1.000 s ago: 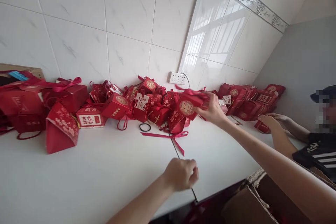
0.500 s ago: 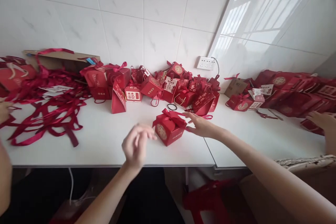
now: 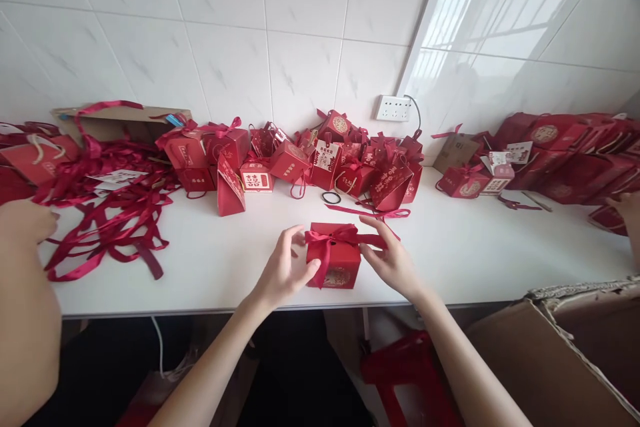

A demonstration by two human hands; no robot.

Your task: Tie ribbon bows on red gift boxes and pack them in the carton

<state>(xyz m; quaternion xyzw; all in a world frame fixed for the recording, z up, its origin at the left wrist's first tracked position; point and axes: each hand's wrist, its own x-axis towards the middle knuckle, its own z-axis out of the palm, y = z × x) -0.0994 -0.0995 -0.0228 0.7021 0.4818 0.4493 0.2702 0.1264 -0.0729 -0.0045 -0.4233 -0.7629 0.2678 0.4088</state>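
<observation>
A red gift box with a gold round emblem on its front stands on the white table in front of me. A dark pink ribbon is tied in a bow on its top. At the box's left side is my left hand, fingers curved and apart, the thumb near the front left corner. My right hand is on the right side, its fingers spread beside a ribbon end that reaches right. Neither hand shows a firm grip.
Behind, several red boxes line the tiled wall. Loose ribbons lie left; a black ring sits behind the box. Other people's hands show at both edges. An open carton stands lower right.
The box has turned so its emblem faces me. Both of my hands have come close to its sides, my left opening. The view has shifted slightly, and the other person's arm at left reaches further in.
</observation>
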